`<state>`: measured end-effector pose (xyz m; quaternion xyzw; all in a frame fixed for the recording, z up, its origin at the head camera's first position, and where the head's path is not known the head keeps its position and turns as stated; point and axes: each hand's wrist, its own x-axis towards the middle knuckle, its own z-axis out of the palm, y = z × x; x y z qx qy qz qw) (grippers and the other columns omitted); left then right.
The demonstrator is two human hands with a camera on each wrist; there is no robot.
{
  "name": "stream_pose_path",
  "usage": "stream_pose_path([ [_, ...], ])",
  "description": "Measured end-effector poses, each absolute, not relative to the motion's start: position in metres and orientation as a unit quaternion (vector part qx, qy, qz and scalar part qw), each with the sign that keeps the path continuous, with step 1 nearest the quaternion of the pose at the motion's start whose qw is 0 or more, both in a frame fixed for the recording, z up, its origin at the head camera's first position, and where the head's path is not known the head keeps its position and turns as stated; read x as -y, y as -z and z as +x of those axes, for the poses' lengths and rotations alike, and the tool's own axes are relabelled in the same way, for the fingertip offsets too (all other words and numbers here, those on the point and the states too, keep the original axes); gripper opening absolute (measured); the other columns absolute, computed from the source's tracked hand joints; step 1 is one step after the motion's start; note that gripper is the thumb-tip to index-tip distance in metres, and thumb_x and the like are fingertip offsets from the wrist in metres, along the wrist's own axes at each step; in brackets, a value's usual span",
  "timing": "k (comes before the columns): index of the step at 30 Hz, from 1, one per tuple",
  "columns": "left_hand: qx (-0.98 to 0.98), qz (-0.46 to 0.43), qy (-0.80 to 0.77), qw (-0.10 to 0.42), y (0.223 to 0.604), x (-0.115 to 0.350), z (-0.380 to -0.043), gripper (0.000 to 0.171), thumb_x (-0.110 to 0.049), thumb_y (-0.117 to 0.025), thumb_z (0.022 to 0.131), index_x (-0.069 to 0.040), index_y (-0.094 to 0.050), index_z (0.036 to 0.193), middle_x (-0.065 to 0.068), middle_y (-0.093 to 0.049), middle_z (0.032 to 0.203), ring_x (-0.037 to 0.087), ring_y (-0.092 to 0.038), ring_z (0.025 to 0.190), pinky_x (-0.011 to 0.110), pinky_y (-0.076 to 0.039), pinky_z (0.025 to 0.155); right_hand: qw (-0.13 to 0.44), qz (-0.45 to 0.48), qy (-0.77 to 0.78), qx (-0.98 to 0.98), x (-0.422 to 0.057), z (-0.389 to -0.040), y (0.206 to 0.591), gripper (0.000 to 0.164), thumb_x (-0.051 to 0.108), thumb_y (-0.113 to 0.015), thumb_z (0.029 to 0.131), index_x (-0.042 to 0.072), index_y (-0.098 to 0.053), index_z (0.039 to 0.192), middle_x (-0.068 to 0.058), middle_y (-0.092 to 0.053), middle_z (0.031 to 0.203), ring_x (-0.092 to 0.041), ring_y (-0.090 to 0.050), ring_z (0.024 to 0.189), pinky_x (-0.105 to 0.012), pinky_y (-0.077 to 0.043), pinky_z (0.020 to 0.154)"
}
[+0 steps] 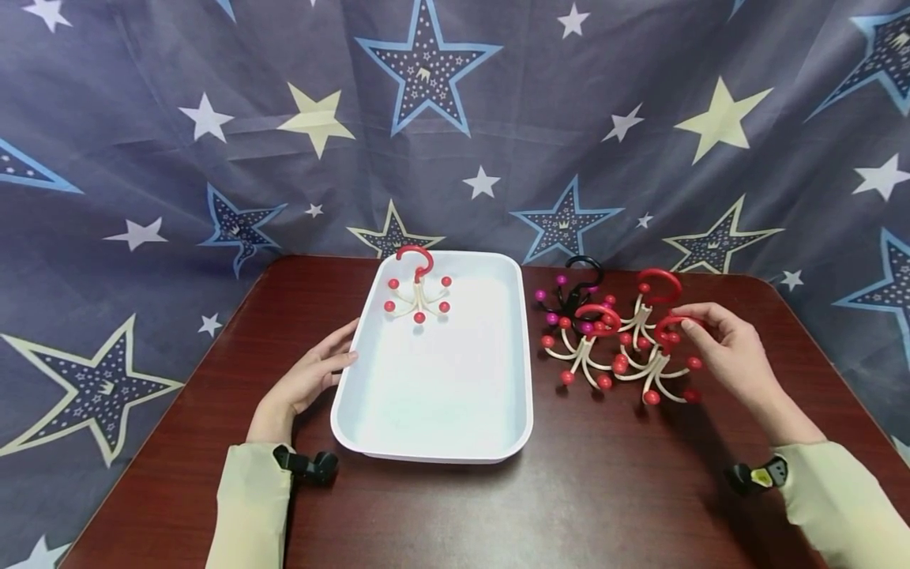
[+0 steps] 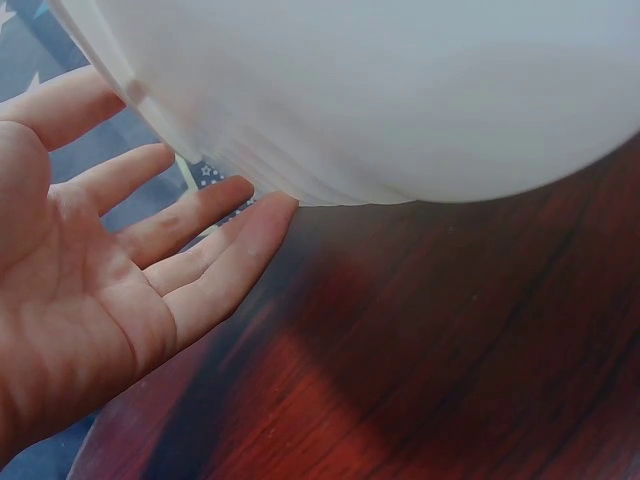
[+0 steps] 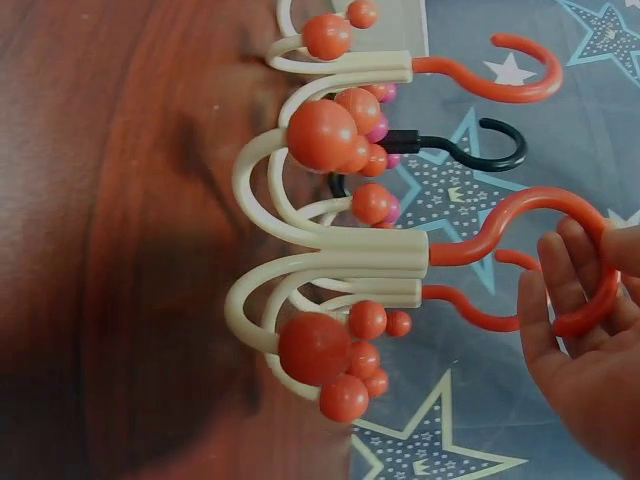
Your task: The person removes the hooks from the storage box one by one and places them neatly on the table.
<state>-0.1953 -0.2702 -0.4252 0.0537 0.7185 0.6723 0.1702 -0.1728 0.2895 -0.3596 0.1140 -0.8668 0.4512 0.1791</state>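
Observation:
My right hand [image 1: 735,359] pinches the red hook of a cream multi-arm hanger [image 1: 656,365] with red ball tips. In the right wrist view this hanger [image 3: 375,250] stands nearest; whether it touches the table cannot be told. Beside it are two similar hangers, one on the left [image 1: 585,348] and another behind [image 1: 642,314], plus a black hanger [image 1: 573,303] with magenta balls. My left hand [image 1: 316,375] is at the left side of a white tray [image 1: 434,387], its fingers extended and touching the rim and outer wall. One red-hooked hanger [image 1: 419,294] stands upright inside the tray's far left part.
The dark reddish-brown wooden table [image 1: 569,506] carries everything. Behind its far edge hangs a grey-blue cloth [image 1: 270,71] printed with stars. The group of hangers is crowded together right of the tray, their arms overlapping in view.

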Motion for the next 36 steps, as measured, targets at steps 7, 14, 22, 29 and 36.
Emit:
stream_pose_path([
  [7,-0.721,0.053,-0.670,0.170,0.425,0.269,-0.196,0.062,-0.021,-0.053,0.091,-0.026,-0.023,0.145,0.014,-0.030,0.145,0.008,-0.056,0.105,0.032,-0.049,0.081,0.177,0.111,-0.469,0.858,-0.293,-0.172,0.366,0.021,0.000,-0.055,0.088,-0.009,-0.057,0.107,0.024,-0.063,0.086,0.010,-0.058,0.076,-0.007,-0.039,0.063],
  [14,-0.717,0.057,-0.674,0.172,0.424,0.267,-0.196,0.062,-0.020,-0.053,0.092,-0.025,-0.023,0.145,0.014,-0.030,0.145,0.009,-0.056,0.105,0.033,-0.049,0.081,0.177,0.113,-0.452,0.867,-0.290,-0.170,0.355,0.019,0.005,-0.056,0.089,-0.001,-0.061,0.106,0.023,-0.062,0.090,0.009,-0.055,0.084,-0.009,-0.037,0.069],
  [22,-0.721,0.061,-0.668,0.175,0.423,0.267,-0.195,0.064,-0.020,-0.052,0.092,-0.022,-0.019,0.146,0.017,-0.027,0.146,0.007,-0.055,0.104,0.032,-0.049,0.080,0.182,0.120,-0.430,0.876,-0.264,-0.184,0.328,0.019,0.016,-0.058,0.089,0.007,-0.064,0.105,0.020,-0.062,0.097,0.006,-0.055,0.080,-0.010,-0.040,0.066],
  [29,-0.721,0.058,-0.668,0.173,0.422,0.269,-0.194,0.063,-0.019,-0.052,0.092,-0.023,-0.020,0.146,0.016,-0.027,0.146,0.006,-0.055,0.105,0.032,-0.049,0.080,0.161,0.174,-0.448,0.862,-0.204,-0.194,0.295,0.017,0.009,-0.057,0.089,0.002,-0.064,0.102,-0.008,-0.066,0.098,0.003,-0.057,0.076,-0.013,-0.042,0.066],
  [36,-0.718,0.062,-0.672,0.172,0.422,0.270,-0.196,0.062,-0.019,-0.052,0.092,-0.024,-0.020,0.146,0.016,-0.027,0.146,0.007,-0.055,0.105,0.032,-0.049,0.080,0.114,0.196,-0.465,0.856,-0.156,-0.209,0.284,0.019,0.009,-0.054,0.090,-0.001,-0.062,0.104,-0.017,-0.065,0.102,0.000,-0.057,0.079,-0.017,-0.043,0.069],
])
